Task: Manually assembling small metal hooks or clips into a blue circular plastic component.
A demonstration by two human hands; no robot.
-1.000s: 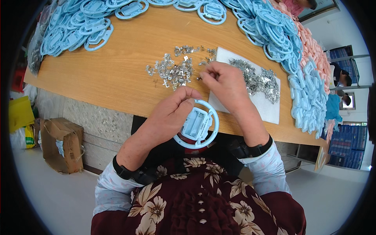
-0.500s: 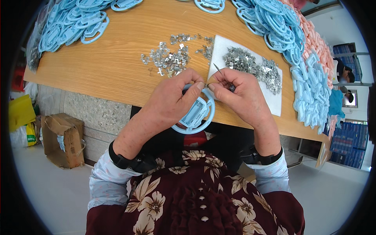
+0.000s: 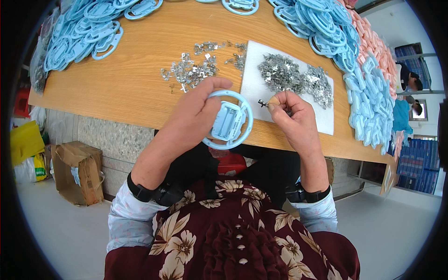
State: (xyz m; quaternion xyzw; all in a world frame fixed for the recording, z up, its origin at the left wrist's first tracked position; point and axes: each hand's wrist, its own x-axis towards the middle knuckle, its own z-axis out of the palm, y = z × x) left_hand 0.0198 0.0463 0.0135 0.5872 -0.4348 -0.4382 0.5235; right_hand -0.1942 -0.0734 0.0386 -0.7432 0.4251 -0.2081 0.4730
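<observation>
My left hand (image 3: 193, 112) is closed on the left side of a light blue plastic ring (image 3: 227, 121), shaped like a toy steering wheel with a recessed rectangular centre. It tilts above the table's front edge. To its right, my right hand (image 3: 295, 116) pinches a small dark metal piece (image 3: 262, 103) between thumb and fingers, over a white foam board (image 3: 252, 60). Whatever else is in that palm is hidden by the curled fingers. Heaped on the board are small silver metal clips (image 3: 280, 72). More loose clips (image 3: 198, 70) lie on the wood left of it.
Blue rings (image 3: 79, 35) are piled at the far left and blue rings (image 3: 326, 28) at the far right. Blue plastic parts (image 3: 371, 107) and pink parts (image 3: 373, 46) line the right edge of the wooden table (image 3: 116, 88). A cardboard box (image 3: 78, 172) stands on the floor at left.
My hands have moved apart; before, their fingertips met at the ring's top. My right hand has drawn right with the metal piece. A thin pointed tool that stuck up from it no longer shows.
</observation>
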